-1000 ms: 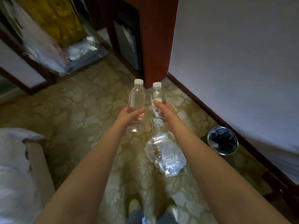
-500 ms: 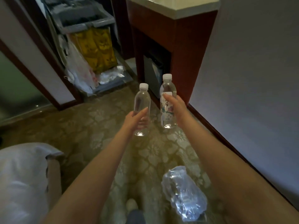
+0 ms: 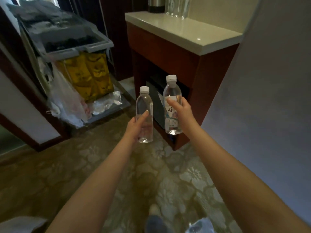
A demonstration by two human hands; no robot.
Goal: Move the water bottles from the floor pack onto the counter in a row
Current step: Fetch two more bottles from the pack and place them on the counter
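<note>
1. Ahead of the person in the head view, the left hand (image 3: pixel 137 127) is wrapped around the lower half of a clear unlabelled plastic water bottle with a white screw cap (image 3: pixel 144 115), thumb lying across its front. The bottle is upright and in the air, above the patterned carpet.
2. Just beside it, the right hand (image 3: pixel 182 113) is closed around the middle of a second clear plastic bottle with a white cap and a printed paper label (image 3: pixel 172 106), also upright and held a little higher than the first. The two bottles are near each other but apart.
3. Beyond both bottles stands the pale stone tabletop (image 3: pixel 193 31) on a dark red wooden cabinet (image 3: pixel 168 56); neither bottle has reached it. At its far end sit some clear bottles (image 3: pixel 177 7), cut off by the frame edge, next to a dark metal vessel (image 3: pixel 155 5).
4. At the bottom edge, a crinkled clear plastic floor pack (image 3: pixel 199 227) is only partly in view; how many bottles it holds cannot be told.
5. Handling, as a judgement: both bottles look full, so moderately heavy for one hand, with thin walls that give under a squeeze and smooth, possibly slippery sides. A mid-body grip, on the label where there is one, seems safest; the flat bases should stand easily if set down square.
6. A grey housekeeping cart with yellow bags (image 3: pixel 87 71) stands to the left, clear of the path.
</note>
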